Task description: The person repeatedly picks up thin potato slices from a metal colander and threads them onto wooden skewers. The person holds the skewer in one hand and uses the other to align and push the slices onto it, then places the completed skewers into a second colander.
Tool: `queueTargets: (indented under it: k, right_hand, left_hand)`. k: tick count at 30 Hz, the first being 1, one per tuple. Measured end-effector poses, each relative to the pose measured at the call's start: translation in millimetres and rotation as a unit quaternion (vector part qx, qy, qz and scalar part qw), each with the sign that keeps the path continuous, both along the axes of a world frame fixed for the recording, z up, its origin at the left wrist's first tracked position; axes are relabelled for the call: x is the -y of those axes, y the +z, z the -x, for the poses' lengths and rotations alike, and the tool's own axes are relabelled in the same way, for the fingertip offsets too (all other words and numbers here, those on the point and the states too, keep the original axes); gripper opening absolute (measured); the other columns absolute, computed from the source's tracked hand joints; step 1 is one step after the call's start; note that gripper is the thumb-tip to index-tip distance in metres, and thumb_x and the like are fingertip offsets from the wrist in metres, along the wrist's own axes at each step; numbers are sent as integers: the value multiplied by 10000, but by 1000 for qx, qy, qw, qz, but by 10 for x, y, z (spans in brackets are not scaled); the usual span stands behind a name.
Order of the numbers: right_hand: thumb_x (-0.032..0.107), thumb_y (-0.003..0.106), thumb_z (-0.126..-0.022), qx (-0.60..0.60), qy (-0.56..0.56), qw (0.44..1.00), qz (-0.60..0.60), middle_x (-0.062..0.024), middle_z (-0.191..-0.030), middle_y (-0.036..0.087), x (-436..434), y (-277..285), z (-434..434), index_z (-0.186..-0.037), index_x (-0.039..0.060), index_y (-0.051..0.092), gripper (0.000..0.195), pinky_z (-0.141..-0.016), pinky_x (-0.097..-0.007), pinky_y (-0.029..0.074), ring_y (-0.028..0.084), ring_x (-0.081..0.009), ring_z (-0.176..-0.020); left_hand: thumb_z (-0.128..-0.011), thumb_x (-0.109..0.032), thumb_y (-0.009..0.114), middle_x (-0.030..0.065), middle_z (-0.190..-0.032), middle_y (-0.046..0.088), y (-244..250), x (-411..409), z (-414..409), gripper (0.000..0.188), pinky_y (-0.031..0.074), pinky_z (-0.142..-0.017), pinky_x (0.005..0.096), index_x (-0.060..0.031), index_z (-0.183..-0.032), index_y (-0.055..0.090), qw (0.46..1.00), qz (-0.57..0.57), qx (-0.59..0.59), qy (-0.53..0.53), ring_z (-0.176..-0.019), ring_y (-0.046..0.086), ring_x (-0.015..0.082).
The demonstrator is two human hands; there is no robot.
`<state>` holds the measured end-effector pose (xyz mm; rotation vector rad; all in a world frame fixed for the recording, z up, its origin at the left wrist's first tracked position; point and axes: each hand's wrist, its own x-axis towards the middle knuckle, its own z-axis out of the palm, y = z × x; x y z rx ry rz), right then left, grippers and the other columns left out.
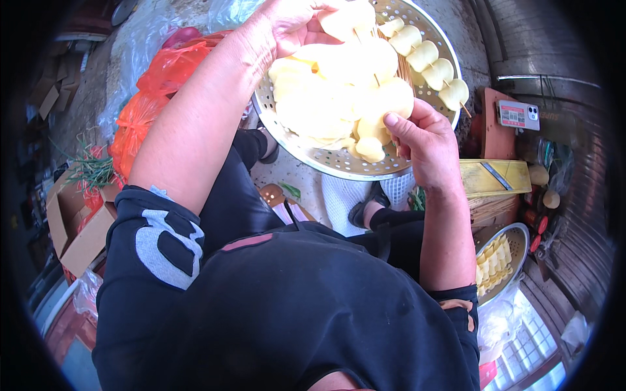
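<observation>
A perforated metal colander (313, 163) holds a pile of thin pale potato slices (313, 107), partly washed out by glare. Over it, my right hand (425, 132) pinches the lower end of a skewer threaded with potato slices (398, 95). At the skewer's upper end, my left hand (298, 29) has its fingers on a slice. A finished-looking skewer of spaced slices (423, 56) lies along the colander's right side, its wooden tip over the rim. Bare wooden skewers (405, 71) lie beneath, between that one and the held one.
At right are a yellow slicer board (494, 177), a phone (519, 115) on a reddish board, and a second colander (522, 239) with skewered slices. Orange-red plastic bags (142, 115) and an open cardboard box (88, 239) stand at left. Green leaves lie on the floor.
</observation>
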<state>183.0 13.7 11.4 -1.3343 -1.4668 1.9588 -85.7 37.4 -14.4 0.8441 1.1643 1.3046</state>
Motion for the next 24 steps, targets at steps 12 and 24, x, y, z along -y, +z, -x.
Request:
queueTargets:
  k: [12,24]
  right_hand:
    - [145,726,-915,-26,-51,998,0,35,-760,627,-19,-29,37,-1096,19,695,223,-531,-176,382,472,-18,-593]
    - [153,722,-927,-68,-84,994,-5,38,-722,596,-60,-78,-50,-1023,27,695,161,-537,-169,386,464,-24,-585]
  left_hand:
    - [-818,-291,727,106,-903,696,48,55,-54,314,536,-737,372,-73,-1043,703,993,63,-95,-44,-832,675,235]
    - [-788,-308,772,127,-954,740,-335,13,-307,369,560,-804,398,-84,-1078,726,747,96,-647,-117,-904,718,251]
